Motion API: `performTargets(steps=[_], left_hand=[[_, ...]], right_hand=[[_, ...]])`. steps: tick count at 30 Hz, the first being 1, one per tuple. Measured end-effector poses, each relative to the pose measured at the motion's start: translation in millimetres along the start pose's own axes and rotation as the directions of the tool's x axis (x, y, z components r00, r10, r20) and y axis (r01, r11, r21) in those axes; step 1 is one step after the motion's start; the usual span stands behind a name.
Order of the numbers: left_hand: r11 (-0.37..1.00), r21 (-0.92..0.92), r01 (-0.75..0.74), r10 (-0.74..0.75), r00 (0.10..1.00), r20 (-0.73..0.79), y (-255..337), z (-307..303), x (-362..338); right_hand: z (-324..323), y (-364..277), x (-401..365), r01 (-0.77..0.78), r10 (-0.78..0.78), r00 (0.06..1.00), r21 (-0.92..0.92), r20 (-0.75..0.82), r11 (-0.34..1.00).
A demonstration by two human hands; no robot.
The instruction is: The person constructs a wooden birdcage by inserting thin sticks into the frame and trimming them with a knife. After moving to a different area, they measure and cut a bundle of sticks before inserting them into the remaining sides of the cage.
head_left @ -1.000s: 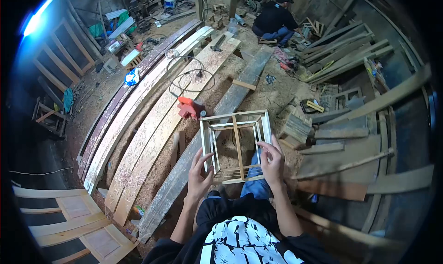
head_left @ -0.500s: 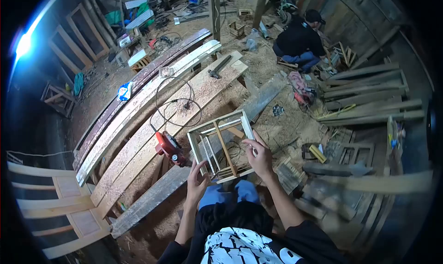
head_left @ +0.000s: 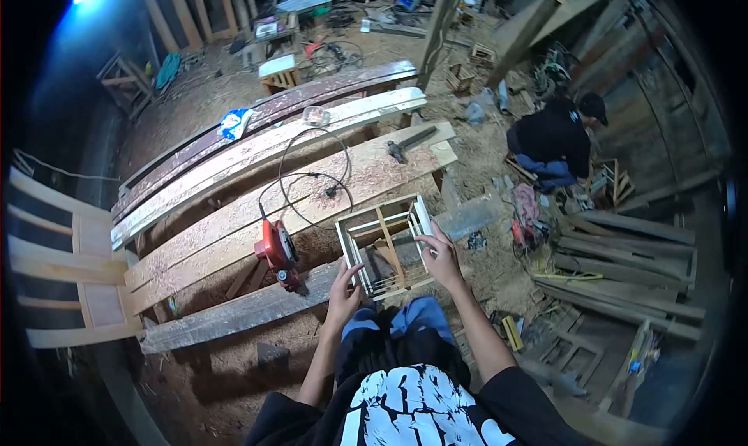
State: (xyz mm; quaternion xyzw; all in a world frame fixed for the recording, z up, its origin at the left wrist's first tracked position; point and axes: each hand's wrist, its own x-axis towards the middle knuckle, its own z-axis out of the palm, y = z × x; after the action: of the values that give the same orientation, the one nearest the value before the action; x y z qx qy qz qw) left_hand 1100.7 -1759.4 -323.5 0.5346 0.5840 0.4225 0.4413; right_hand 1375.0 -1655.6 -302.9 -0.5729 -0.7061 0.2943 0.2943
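Observation:
A small wooden frame [head_left: 391, 247] with a brown slat across its middle is held up in front of my legs. My left hand [head_left: 344, 292] grips its left side near the lower corner, fingers bent around the edge. On the right side, my right hand [head_left: 441, 257] holds the frame with thumb and fingers pinching the edge. Just left of the frame, a red power tool [head_left: 277, 253] stands at the edge of the boards, its black cable [head_left: 349, 165] looped over them. Farther back on the boards lies a hammer [head_left: 397, 151].
Long planks [head_left: 202, 253] covered in shavings stretch across the left. A person in black [head_left: 552, 144] crouches at the right rear. Stacked wooden frames [head_left: 623, 267] lie at the right, a panelled frame [head_left: 97, 271] at the left. A wooden post [head_left: 440, 29] rises behind the planks.
The view has shifted, so the planks sit lower and the person in black farther right. The frame is still between my hands, and my left hand has closed more around its side.

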Motion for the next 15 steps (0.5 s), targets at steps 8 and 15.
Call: performTargets(steps=[8,15], left_hand=[[0.930,-0.323,0.176,-0.185,0.983,0.002,-35,44,11],[0.969,0.194,0.153,-0.094,0.955,-0.281,-36,82,6]], right_hand=[[18,80,19,-0.039,0.009,0.962,0.108,0.272,0.993],[-3,87,25,-0.011,-0.037,0.920,0.120,0.390,0.993]])
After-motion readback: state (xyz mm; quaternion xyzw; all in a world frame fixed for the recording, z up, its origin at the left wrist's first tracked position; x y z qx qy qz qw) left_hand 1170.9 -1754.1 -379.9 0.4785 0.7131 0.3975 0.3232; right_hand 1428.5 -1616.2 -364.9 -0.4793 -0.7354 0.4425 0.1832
